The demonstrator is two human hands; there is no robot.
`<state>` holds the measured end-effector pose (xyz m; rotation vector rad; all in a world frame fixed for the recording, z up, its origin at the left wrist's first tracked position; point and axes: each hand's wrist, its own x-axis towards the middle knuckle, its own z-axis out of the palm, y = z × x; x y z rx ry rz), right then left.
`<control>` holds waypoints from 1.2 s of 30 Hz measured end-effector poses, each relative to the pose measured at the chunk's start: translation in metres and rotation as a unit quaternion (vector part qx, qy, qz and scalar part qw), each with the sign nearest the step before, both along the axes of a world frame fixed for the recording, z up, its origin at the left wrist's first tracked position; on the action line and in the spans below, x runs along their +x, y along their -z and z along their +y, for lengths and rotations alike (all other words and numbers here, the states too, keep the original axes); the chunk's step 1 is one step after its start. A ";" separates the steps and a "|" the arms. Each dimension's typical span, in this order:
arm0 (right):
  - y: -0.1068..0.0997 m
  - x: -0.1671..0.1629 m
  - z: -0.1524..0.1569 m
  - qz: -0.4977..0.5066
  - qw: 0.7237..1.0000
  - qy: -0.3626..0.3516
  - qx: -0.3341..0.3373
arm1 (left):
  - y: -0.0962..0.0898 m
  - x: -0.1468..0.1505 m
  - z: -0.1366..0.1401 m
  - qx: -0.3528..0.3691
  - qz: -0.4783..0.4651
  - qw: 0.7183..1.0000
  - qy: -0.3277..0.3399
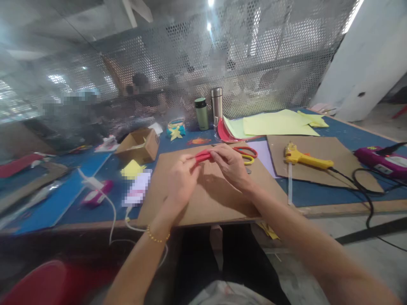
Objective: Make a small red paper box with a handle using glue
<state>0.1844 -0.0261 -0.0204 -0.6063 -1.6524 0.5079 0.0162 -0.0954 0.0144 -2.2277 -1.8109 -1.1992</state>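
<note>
Both hands meet over a brown cardboard sheet (203, 207) at the table's front edge. My left hand (184, 178) pinches one end of a small folded red piece (203, 156), which looks like paper or felt. On its other end the fingers of my right hand (229, 163) are closed. Part of the red piece is hidden by the fingers. Just behind my right hand lie scissors with red handles (251, 151) and a yellow-handled pair (248, 160), both partly covered by the hand.
A yellow glue gun (308, 161) lies on another cardboard piece (330, 180) at right, its black cord trailing over the edge. Behind stand a green tumbler (201, 114), a steel flask (216, 103) and yellow sheets (276, 123). At left are an open cardboard box (149, 148) and white cables (112, 212).
</note>
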 end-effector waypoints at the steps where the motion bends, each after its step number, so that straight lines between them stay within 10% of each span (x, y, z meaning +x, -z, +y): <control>1: 0.001 0.000 0.001 0.002 1.000 0.004 0.000 | 0.000 0.000 0.002 -0.009 -0.018 1.000 0.000; 6: 0.003 0.000 0.004 -0.001 1.000 0.004 0.004 | -0.003 0.001 0.009 -0.073 -0.130 0.988 0.033; 11: 0.003 0.002 0.001 -0.024 0.999 0.020 0.012 | -0.007 0.007 0.006 -0.234 -0.358 0.898 0.108; 17: 0.003 0.002 0.002 -0.010 1.000 0.025 0.001 | -0.012 0.010 0.014 -0.264 -0.464 0.828 0.173; 29: -0.007 0.007 -0.004 -0.028 0.999 0.017 -0.008 | -0.034 -0.030 0.024 -0.212 -0.101 0.960 0.152; 36: -0.007 0.011 -0.001 -0.045 0.998 0.036 -0.011 | -0.040 -0.020 0.027 -0.148 -0.083 0.974 0.152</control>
